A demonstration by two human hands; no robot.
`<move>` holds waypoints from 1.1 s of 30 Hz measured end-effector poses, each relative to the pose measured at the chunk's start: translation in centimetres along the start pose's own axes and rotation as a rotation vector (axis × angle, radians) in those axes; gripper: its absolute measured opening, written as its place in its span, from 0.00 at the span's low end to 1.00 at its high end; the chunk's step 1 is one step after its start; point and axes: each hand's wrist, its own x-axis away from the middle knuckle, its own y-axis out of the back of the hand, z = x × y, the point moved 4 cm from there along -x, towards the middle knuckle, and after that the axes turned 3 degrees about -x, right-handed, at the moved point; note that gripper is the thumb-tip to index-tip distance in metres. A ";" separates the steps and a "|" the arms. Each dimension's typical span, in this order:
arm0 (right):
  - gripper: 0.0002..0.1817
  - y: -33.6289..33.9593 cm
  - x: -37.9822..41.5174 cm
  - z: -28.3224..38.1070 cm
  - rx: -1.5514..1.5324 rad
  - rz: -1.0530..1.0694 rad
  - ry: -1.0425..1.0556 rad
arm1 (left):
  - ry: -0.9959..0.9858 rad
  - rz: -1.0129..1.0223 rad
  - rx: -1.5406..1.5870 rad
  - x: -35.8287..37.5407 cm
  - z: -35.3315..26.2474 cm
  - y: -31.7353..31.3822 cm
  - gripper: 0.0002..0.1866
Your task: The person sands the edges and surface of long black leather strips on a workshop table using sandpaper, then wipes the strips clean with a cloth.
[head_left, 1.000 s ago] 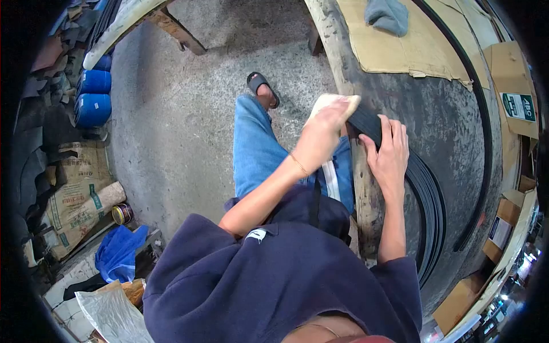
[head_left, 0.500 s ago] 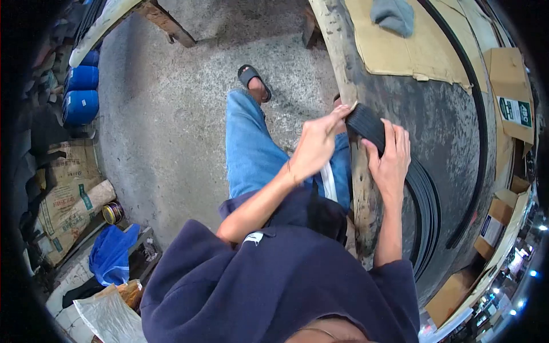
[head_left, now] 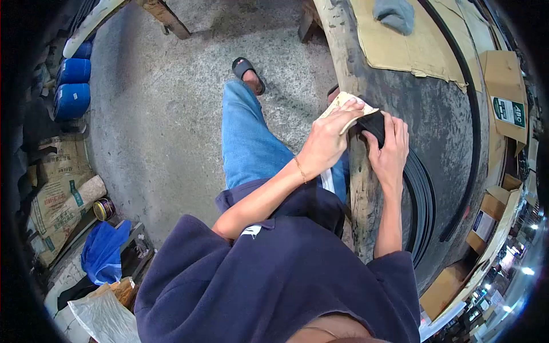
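My left hand [head_left: 330,137] is closed on a folded cream sheet [head_left: 345,103], pressed against the end of a bundle of black strips [head_left: 373,127]. The sheet looks stiff and papery; its underside is hidden. Fingers and thumb of my right hand [head_left: 390,150] wrap the same bundle just behind that end. From there the thin, flexible strips curve toward me in a long arc [head_left: 422,208] on the dark bench top. The bundle's end sits at the bench's worn wooden edge [head_left: 359,188].
Flat cardboard [head_left: 394,51] with a grey cloth [head_left: 394,15] lies on the far bench. A black strip [head_left: 472,108] curves along the right, beside open cartons [head_left: 506,94]. Blue rolls [head_left: 73,100], a tin [head_left: 103,209] and a blue bag [head_left: 104,251] are at left.
My left hand has turned and shifted slightly down, bringing the cream sheet into fuller view over the bundle's end. My right hand keeps its grip on the strips. The view has shifted slightly.
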 end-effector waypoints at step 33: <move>0.29 -0.5 -1.7 0.9 -0.066 -0.010 0.039 | -0.181 -0.157 -0.195 0.2 -0.3 1.7 0.18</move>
